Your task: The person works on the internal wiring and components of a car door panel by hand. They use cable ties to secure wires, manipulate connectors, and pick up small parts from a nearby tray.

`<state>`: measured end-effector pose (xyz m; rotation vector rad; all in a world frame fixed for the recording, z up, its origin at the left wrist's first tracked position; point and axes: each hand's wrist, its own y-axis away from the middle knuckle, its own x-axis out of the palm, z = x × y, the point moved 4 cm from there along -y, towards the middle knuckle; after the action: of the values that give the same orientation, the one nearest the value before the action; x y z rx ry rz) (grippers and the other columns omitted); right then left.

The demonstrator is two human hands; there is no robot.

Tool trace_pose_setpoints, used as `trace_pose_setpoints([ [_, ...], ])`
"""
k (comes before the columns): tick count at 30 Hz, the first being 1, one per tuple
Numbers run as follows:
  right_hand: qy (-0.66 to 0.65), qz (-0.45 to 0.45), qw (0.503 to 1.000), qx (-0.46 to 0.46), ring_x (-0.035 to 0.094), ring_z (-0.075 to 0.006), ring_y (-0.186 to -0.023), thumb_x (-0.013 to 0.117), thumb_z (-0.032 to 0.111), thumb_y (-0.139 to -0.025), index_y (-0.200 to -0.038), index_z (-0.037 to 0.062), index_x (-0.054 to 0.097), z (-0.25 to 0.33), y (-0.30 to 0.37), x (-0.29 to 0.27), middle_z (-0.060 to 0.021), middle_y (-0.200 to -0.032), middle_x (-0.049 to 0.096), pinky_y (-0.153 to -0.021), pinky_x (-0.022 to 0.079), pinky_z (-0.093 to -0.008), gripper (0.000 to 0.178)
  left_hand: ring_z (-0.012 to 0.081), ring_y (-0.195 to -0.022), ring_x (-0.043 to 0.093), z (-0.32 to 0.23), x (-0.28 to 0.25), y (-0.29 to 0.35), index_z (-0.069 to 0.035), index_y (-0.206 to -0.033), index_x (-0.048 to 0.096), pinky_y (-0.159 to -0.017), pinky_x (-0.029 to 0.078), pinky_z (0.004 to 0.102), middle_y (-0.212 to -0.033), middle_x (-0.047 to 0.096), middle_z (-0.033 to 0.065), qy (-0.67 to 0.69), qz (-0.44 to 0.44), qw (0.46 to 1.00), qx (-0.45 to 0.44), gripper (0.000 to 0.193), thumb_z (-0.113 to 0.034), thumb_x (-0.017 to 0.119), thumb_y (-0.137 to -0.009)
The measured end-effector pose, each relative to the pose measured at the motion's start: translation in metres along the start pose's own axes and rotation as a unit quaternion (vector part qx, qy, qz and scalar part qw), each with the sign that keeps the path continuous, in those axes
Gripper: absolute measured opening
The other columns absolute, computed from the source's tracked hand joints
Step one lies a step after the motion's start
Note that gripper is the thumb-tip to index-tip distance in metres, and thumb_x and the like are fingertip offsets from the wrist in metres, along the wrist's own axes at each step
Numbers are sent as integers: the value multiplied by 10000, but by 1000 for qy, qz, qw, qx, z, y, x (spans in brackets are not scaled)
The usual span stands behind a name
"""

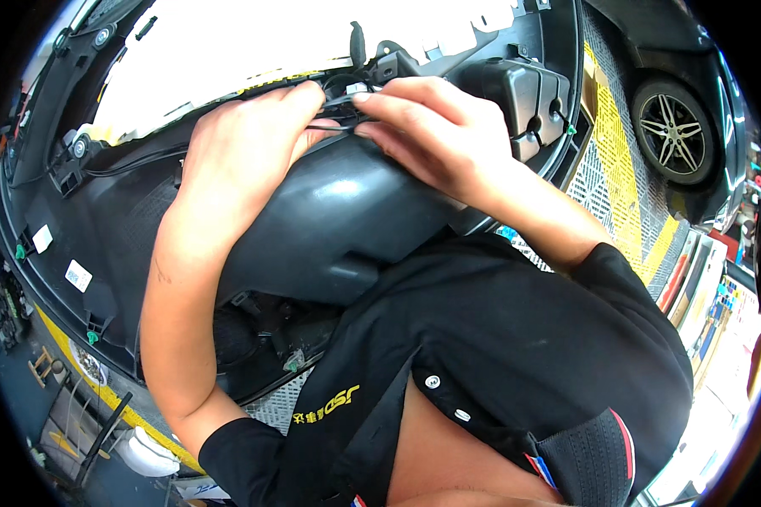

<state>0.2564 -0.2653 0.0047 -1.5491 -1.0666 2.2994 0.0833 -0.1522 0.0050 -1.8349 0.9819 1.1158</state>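
A big black plastic car trim panel [330,228] lies in front of me, with a white pad [254,42] over its far part. My left hand [245,144] bends over the panel's middle, thumb and fingers closed on thin black wires [334,128]. Facing it from the right, my right hand [440,127] pinches the same wires with its fingertips. Just behind the wires, a small white piece [357,87] shows between the hands. The fingers partly hide the exact point of grip.
A black box-shaped part [516,97] sits on the panel's right side. Green clips [93,336] line its near left edge. Beyond the yellow floor stripe [613,144] stands a dark car with a spoked wheel [672,131]. A cluttered bench [710,313] is at right.
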Motion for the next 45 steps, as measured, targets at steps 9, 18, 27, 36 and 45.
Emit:
trace_pose_setpoints([
  [9, -14, 75, 987, 145, 769, -257, -923, 813, 336, -908, -1284, 120, 685, 2, 7, -9, -85, -1115, 759, -736, 625, -340, 452, 374, -824, 691, -4, 0, 1, -72, -968, 594, -685, 534, 449, -929, 702, 122, 6, -1, 1000, 14, 258, -245, 770, -893],
  [18, -134, 88, 963, 217, 760, -292, -936, 826, 336, -893, -1312, 73, 694, 2, 1, 16, -135, -1079, 758, -769, 610, -376, 512, 394, -818, 688, -1, 2, 2, -64, -1047, 586, -711, 550, 453, -920, 700, 146, -2, -21, 999, 30, 302, -176, 794, -858],
  [27, -189, 49, 958, 211, 750, -357, -938, 725, 297, -987, -1299, 48, 708, -3, -3, 29, -179, -1033, 760, -811, 595, -416, 399, 342, -868, 752, 0, 6, 2, -82, -1220, 578, -733, 604, 426, -987, 751, 130, -13, -70, 997, 10, 495, -306, 827, -856],
  [36, -175, 100, 946, 253, 747, -361, -941, 603, 277, -1057, -1265, 79, 696, -2, -10, 33, -183, -997, 756, -800, 595, -446, 302, 303, -781, 746, -3, 9, 5, -112, -1282, 602, -706, 616, 376, -1013, 730, 94, -127, -71, 989, -10, 591, -385, 845, -818],
  [45, -41, 133, 954, 267, 757, -330, -787, 673, 303, -981, -1133, 148, 707, -1, -8, 35, -120, -868, 759, -633, 601, -437, 219, 283, -1052, 729, 0, 15, -2, -130, -1455, 597, -876, 590, 386, -1246, 709, 98, -208, -30, 977, 14, 642, -337, 801, -882],
])
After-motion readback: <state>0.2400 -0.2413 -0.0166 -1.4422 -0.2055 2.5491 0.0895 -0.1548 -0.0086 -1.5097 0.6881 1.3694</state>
